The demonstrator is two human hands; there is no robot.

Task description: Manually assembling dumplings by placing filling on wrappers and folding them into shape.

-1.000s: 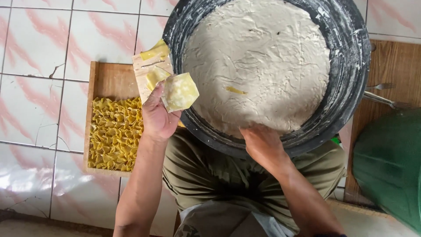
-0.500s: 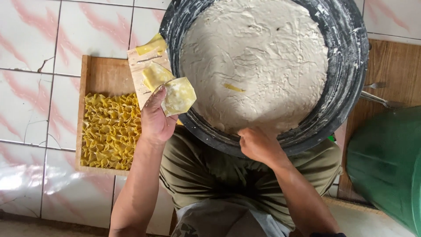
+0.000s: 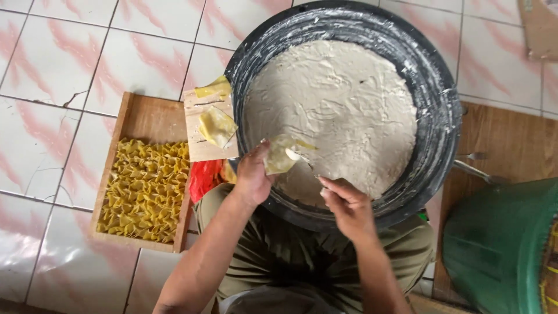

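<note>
The left hand point(image 3: 253, 174) now pinches a thin yellow dough wrapper point(image 3: 279, 154) over the round black basin of pale paste point(image 3: 433, 104), no longer beside its rim. The right hand point(image 3: 346, 206) (fingers curled, grip unclear) has lifted off the basin's lower edge toward the wrapper.

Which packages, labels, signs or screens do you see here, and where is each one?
Red packet: between the wooden tray and the person's knee, crumpled, shiny red, partly hidden.
Cardboard box: top right corner on the tiled floor, brown, only a corner shows.
No labels, signs or screens show.
</note>
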